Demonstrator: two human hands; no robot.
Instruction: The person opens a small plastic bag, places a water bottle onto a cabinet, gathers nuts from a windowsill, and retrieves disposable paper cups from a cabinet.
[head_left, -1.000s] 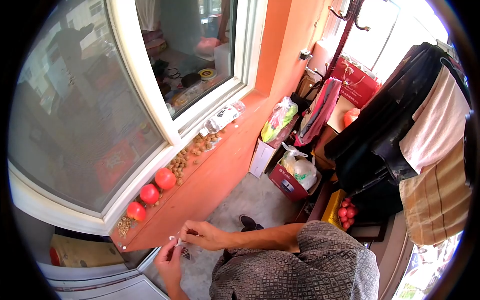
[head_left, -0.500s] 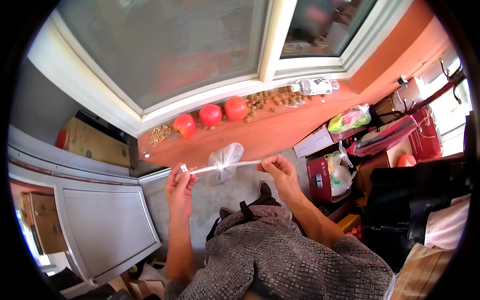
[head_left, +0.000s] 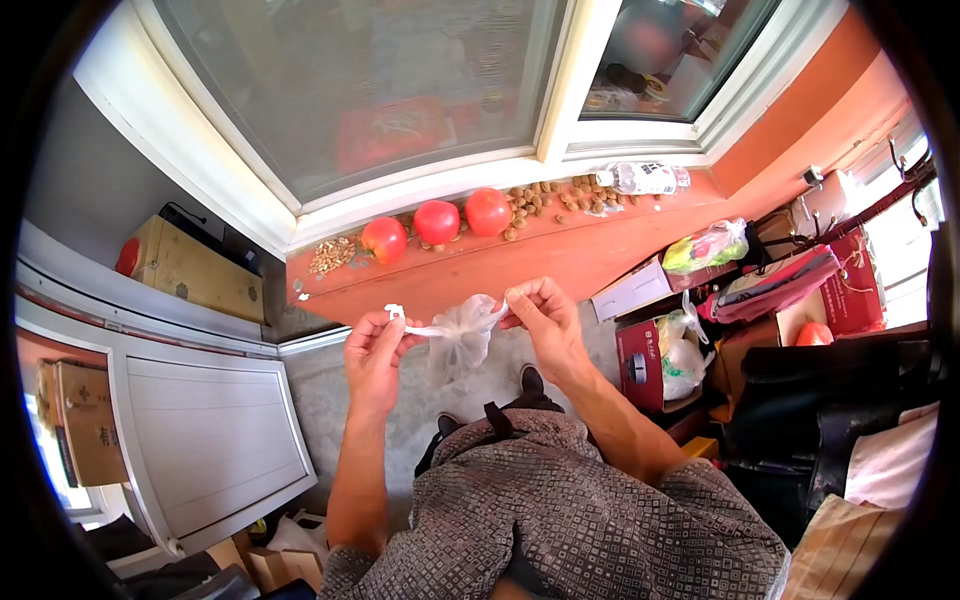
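A thin, clear plastic bag [head_left: 463, 338] hangs between my two hands, in front of the orange ledge and above the grey floor. My left hand [head_left: 378, 350] pinches one twisted end of it, and a small white tip sticks up past the thumb. On the other side, my right hand [head_left: 543, 322] grips the opposite end between thumb and fingers. The bag's body is crumpled and see-through, and I cannot make out anything inside.
Along the orange ledge [head_left: 430, 285] lie chopped nut-like bits [head_left: 332, 255], three tomato-like red fruits [head_left: 437, 222], several walnut-like brown pieces [head_left: 540, 200] and a plastic bottle [head_left: 643, 178]. A red box [head_left: 637, 370] holding plastic bags stands right. A white door panel [head_left: 215, 440] is left.
My hands have come closer together, the right one moving inward and up. The stretched strip between them has shortened, and the bag's body now gathers beside my right fingers.
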